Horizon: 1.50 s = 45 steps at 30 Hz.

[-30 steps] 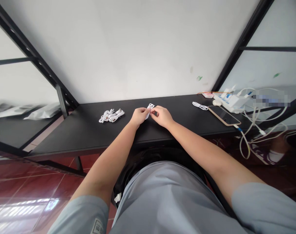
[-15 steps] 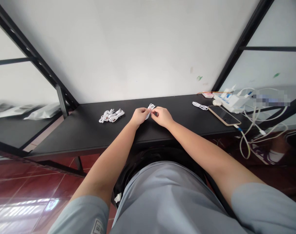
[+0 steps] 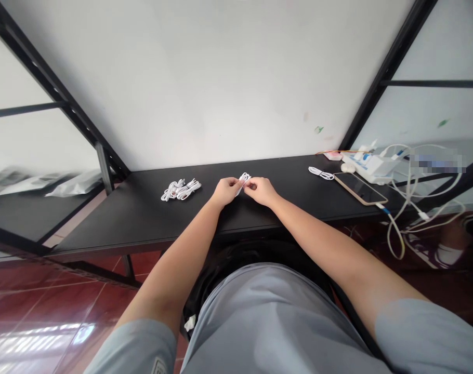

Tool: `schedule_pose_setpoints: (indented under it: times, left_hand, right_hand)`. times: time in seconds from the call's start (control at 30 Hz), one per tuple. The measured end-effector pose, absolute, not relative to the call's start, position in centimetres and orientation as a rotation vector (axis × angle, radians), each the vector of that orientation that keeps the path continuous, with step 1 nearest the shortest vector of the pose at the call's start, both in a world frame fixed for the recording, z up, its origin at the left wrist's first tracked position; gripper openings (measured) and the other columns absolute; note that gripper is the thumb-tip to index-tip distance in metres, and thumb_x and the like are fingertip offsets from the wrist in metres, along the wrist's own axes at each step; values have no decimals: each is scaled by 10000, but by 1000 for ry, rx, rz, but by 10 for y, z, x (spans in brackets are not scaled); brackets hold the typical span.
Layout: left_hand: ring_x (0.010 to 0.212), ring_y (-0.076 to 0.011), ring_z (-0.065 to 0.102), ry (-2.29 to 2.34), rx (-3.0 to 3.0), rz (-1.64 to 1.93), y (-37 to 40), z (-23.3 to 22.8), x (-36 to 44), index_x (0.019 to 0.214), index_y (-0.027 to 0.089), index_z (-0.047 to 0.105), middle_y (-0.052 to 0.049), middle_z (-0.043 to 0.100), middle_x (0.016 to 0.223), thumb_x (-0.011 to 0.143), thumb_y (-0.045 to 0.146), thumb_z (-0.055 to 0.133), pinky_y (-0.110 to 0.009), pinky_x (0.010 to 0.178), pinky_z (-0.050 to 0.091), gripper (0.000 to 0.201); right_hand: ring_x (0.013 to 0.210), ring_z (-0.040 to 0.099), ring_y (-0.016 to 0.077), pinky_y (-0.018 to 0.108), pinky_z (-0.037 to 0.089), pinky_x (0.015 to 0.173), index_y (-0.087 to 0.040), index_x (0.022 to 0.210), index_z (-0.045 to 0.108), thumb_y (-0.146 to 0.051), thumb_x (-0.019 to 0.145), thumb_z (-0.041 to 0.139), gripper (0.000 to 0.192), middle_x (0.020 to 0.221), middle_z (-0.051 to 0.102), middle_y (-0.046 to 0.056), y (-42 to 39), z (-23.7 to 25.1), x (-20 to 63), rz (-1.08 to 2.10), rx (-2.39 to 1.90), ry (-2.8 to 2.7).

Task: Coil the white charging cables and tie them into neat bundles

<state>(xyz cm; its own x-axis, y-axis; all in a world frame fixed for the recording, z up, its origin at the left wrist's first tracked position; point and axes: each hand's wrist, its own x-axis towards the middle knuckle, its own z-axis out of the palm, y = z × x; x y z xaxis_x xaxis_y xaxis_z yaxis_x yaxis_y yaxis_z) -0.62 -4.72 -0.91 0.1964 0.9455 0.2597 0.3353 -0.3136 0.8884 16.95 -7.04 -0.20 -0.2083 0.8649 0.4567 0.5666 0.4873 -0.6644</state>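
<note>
Between my two hands is a coiled white cable (image 3: 244,178), its loops poking up above my fingers. My left hand (image 3: 225,191) pinches the coil from the left side with thumb and fingers. From the right, my right hand (image 3: 262,190) has its fingertips closed against the same bundle; the exact spot they grip is partly hidden. Left of my hands, a pile of coiled white cables (image 3: 181,190) lies on the black table (image 3: 143,221). A single tied white cable bundle (image 3: 320,173) rests to the right.
On the right lie a phone (image 3: 360,188) with a charging cord and a white power strip (image 3: 371,167) full of plugs and tangled cords. Clear plastic packets (image 3: 75,183) sit on a shelf at left. A person's foot (image 3: 447,255) shows under the table at right.
My right hand's fingers have drawn in closer against the cable coil. The whole view has shifted slightly; the other cables and the phone stay in place.
</note>
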Motion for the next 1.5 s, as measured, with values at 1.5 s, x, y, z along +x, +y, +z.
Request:
schedule_pose_setpoints:
  times: [1.5]
  left_hand:
    - [585, -117, 452, 1200, 1680, 1142, -46, -9, -6, 749, 152, 699, -14, 574, 634, 768, 645, 636, -262, 579, 354, 498]
  right_hand:
    - [708, 613, 194, 313, 373, 598, -226, 807, 698, -239, 886, 552, 166, 865, 694, 66, -87, 6, 161, -339, -1149, -2101]
